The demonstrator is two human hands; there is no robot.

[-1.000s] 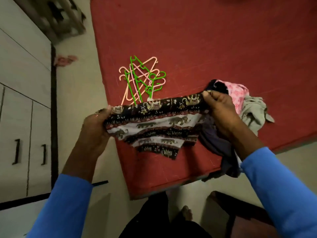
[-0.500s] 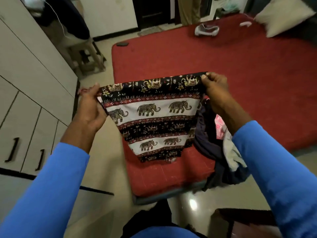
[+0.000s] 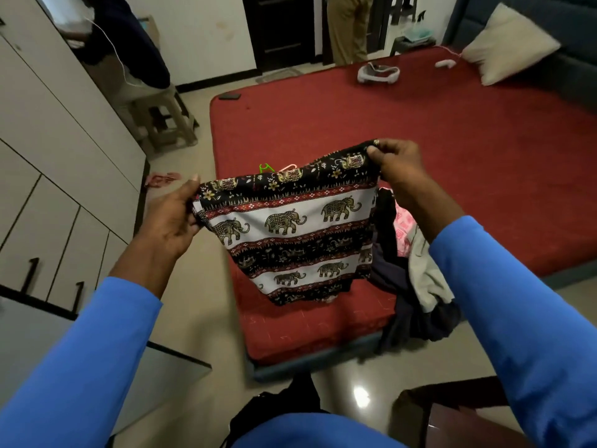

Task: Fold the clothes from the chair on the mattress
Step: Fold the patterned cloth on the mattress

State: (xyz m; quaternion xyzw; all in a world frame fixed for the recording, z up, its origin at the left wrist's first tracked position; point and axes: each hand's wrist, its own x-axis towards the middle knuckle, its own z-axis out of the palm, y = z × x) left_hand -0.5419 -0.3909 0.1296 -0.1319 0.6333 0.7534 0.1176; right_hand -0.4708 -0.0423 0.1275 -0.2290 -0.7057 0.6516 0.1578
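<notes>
**Above the near corner of the mattress: elephant-print garment held up in both hands**

Over the near end of the red mattress (image 3: 323,130), the elephant-print garment (image 3: 290,234) hangs in the air, stretched flat by its top edge, its lower hem just above the mattress surface. Left hand (image 3: 171,218): fingers and thumb curled, pinching the top-left corner. Right hand (image 3: 397,163): fingers closed, pinching the top-right corner, held a bit higher, so the top edge slopes up to the right. Both arms are in blue sleeves.

Just right of the garment, a heap of clothes lies on the mattress edge: a dark garment (image 3: 387,279) spilling over the side, a pink piece (image 3: 403,224) and a pale grey piece (image 3: 426,273), partly hidden by the right forearm. Green and pink hangers (image 3: 268,167) peek out behind the garment's top edge. A beige pillow (image 3: 507,43) sits at the far right corner and a dark phone (image 3: 230,96) at the far left corner of the mattress. White wardrobe (image 3: 48,140) on the left, plastic stool (image 3: 168,121) beside it, pink sandals (image 3: 161,179) on the floor.
</notes>
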